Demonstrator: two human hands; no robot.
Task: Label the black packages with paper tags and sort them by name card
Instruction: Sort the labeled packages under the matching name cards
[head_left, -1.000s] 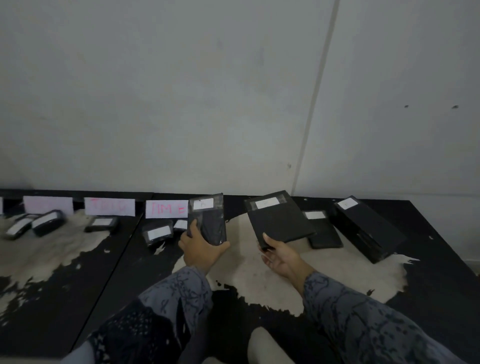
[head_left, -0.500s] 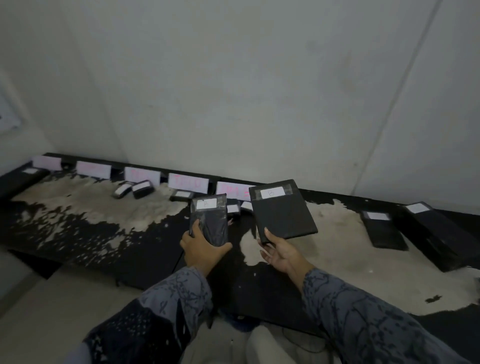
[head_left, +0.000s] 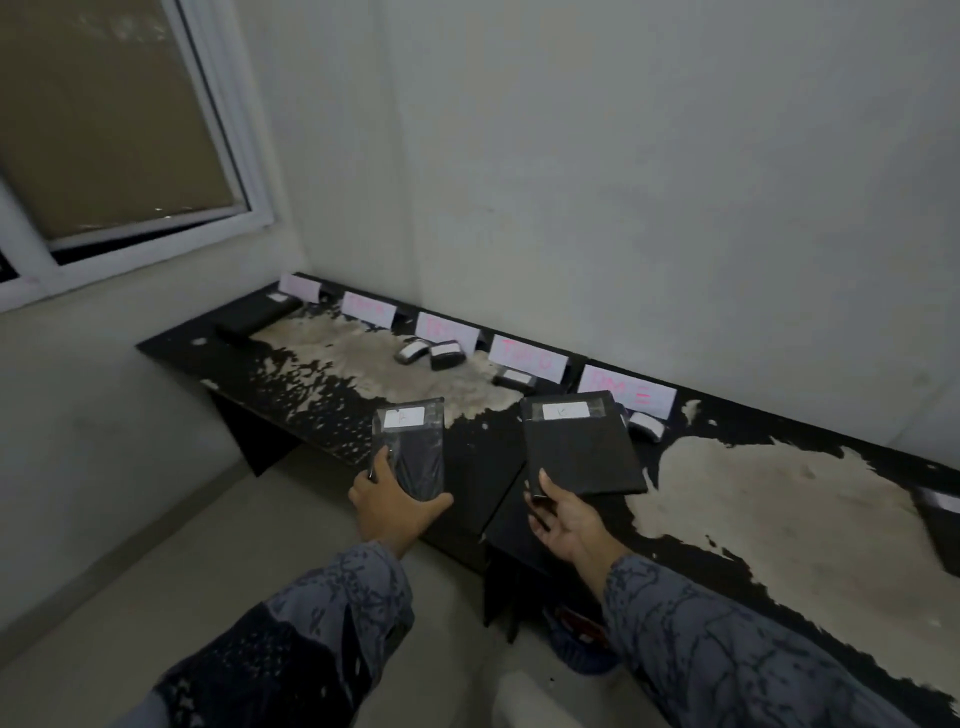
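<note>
My left hand (head_left: 393, 503) grips a small black package (head_left: 414, 451) wrapped in clear film, a white paper tag at its top. My right hand (head_left: 562, 520) holds a larger flat black package (head_left: 577, 448) by its near corner, also with a white tag. Both are raised above the front edge of the black table (head_left: 332, 415). Several pale name cards with pink writing lean against the wall, among them one card (head_left: 626, 391) just behind the large package and another card (head_left: 527, 358) to its left. Small tagged black packages (head_left: 429, 353) lie in front of the cards.
A long black box (head_left: 254, 317) lies at the table's far left corner below a window (head_left: 114, 135). A tagged black package (head_left: 943, 512) sits at the right edge of view. The tabletop is worn to pale patches. Bare floor lies to my left.
My view has swung left, bringing the window and the left end of the table into sight. Both hands keep their packages and have moved left along the table with me.
</note>
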